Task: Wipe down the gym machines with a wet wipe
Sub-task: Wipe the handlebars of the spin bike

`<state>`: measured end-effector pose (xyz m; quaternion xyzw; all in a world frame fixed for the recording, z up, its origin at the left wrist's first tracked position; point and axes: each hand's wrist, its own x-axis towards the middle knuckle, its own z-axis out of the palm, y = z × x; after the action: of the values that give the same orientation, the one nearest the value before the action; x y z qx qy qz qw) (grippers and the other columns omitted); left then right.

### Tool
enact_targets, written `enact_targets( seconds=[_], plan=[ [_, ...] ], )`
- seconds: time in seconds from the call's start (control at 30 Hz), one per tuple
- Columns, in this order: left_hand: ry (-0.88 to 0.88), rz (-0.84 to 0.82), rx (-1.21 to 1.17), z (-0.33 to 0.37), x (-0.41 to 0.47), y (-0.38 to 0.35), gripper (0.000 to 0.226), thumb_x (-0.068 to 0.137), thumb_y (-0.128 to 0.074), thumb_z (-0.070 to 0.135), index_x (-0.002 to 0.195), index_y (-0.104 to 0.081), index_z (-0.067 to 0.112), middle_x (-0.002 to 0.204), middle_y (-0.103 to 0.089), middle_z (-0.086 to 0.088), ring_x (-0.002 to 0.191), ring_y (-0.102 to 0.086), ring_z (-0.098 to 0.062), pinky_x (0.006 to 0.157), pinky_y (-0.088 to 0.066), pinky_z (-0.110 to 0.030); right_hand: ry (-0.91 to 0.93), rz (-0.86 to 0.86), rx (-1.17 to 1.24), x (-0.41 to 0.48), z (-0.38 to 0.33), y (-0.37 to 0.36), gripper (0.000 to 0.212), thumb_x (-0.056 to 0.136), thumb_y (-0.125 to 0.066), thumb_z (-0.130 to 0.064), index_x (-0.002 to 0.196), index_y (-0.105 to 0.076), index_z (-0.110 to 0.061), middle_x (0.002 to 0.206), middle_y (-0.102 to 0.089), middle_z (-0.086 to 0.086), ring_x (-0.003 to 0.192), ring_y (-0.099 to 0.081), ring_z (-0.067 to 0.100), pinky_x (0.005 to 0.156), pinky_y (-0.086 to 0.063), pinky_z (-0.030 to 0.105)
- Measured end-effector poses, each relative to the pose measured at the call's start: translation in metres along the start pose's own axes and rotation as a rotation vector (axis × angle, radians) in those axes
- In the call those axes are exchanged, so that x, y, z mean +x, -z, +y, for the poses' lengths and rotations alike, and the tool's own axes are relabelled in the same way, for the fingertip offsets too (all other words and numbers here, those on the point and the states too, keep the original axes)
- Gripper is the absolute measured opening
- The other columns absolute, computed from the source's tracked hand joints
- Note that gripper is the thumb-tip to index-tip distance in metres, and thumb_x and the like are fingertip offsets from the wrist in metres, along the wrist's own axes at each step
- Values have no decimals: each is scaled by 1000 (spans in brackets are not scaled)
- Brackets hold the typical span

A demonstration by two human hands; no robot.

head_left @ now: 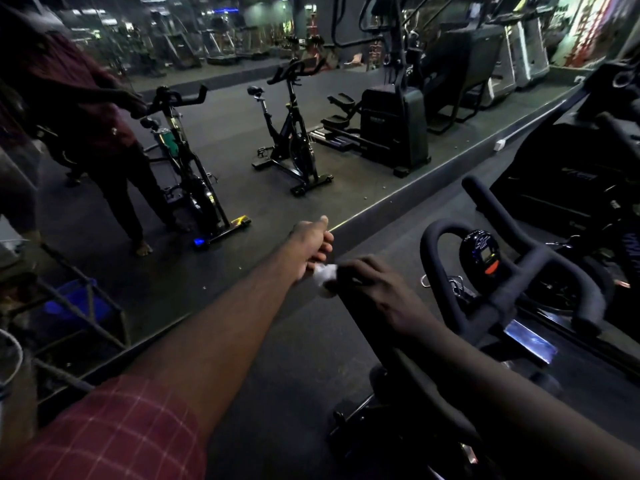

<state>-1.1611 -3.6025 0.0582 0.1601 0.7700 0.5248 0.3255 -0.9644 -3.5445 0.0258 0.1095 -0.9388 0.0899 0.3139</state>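
1. Left hand (311, 249): fingers were curled and touched the wipe (326, 273); whether they pinched it could not be told.
2. Right hand (369, 285): fingers were clenched round the near tip of the handlebar (530, 268).
3. Wipe: white and crumpled, it lay between the two hands at that tip.
4. Console (482, 252): it sat inside the handlebar's loop.

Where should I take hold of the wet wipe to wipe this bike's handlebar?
Take the bunched white wet wipe by the loose wad showing between your hands, coming from the left with the left hand; the right hand covers its other side against the handlebar end.
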Motion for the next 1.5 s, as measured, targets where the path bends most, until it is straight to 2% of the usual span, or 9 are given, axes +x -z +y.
enact_targets(
  seconds=[0.3, 0.47, 0.6, 0.73, 0.87, 1.0, 1.2, 1.37, 1.5],
  plan=[
    [-27, -21, 154, 2, 14, -22, 51, 111, -37, 54, 89, -63, 15, 80, -57, -3, 56, -39, -13, 53, -27, -25, 2, -245, 94, -67, -9, 15, 22, 111, -49, -22, 127, -62, -13, 122, -58, 7, 102, -54, 26, 83, -52, 40],
    [-83, 16, 179, -5, 30, -40, 58, 111, -39, 54, 80, -64, 11, 77, -61, -7, 64, -51, -19, 63, -42, -31, -562, 221, 249, -39, 3, 1, 16, 98, -70, -17, 112, -76, -21, 112, -65, -2, 94, -61, -5, 83, -43, 9],
    [-76, 54, 252, -15, 38, -47, 82, 96, -32, 73, 110, -72, 2, 108, -73, -17, 107, -68, -33, 106, -53, -47, -871, 35, 363, -49, 6, -32, 13, 81, -74, -13, 94, -77, -11, 79, -65, -4, 81, -54, 6, 67, -42, 23],
    [-116, 119, 306, -19, 42, -46, 89, 97, -27, 73, 121, -71, -1, 123, -71, -24, 118, -66, -41, 106, -52, -51, -970, -119, 356, -64, 18, -5, 7, 75, -63, -32, 72, -65, -26, 66, -65, -3, 64, -56, -2, 66, -49, 32],
    [-149, 153, 439, -9, 36, -46, 78, 108, -25, 62, 125, -70, 0, 128, -70, -22, 122, -64, -39, 107, -49, -48, -954, 146, 539, -12, 28, 3, 30, 84, -75, -6, 76, -74, -35, 61, -64, -28, 62, -55, -17, 66, -44, 8],
    [-151, 176, 470, -12, 35, -44, 78, 107, -22, 62, 128, -68, 3, 130, -69, -19, 123, -63, -37, 109, -47, -48, -881, -6, 563, -15, 22, -27, 36, 76, -59, -5, 102, -82, -16, 67, -63, -39, 71, -54, -25, 71, -43, 10],
    [-112, 69, 317, -17, 42, -46, 80, 93, -31, 77, 92, -73, 8, 102, -76, -17, 103, -71, -36, 102, -55, -46, -717, -424, 218, -64, 28, 23, 12, 80, -68, -21, 71, -71, -28, 59, -60, -11, 56, -48, -5, 58, -35, 24],
    [-64, -55, 362, -15, 39, -47, 53, 109, -52, 42, 73, -66, 6, 65, -66, -10, 59, -59, -23, 70, -47, -31, -628, 225, 196, -33, -1, 19, 16, 85, -70, -8, 97, -81, -10, 85, -71, -1, 75, -61, 1, 68, -46, 24],
    [9, -128, 404, -16, 39, -47, 44, 103, -63, 33, 67, -64, 8, 50, -60, -7, 52, -55, -22, 66, -43, -29, -341, 41, 103, -45, -25, -1, 20, 103, -64, -14, 117, -76, -10, 113, -66, 12, 94, -59, 28, 82, -49, 34]
  ],
)
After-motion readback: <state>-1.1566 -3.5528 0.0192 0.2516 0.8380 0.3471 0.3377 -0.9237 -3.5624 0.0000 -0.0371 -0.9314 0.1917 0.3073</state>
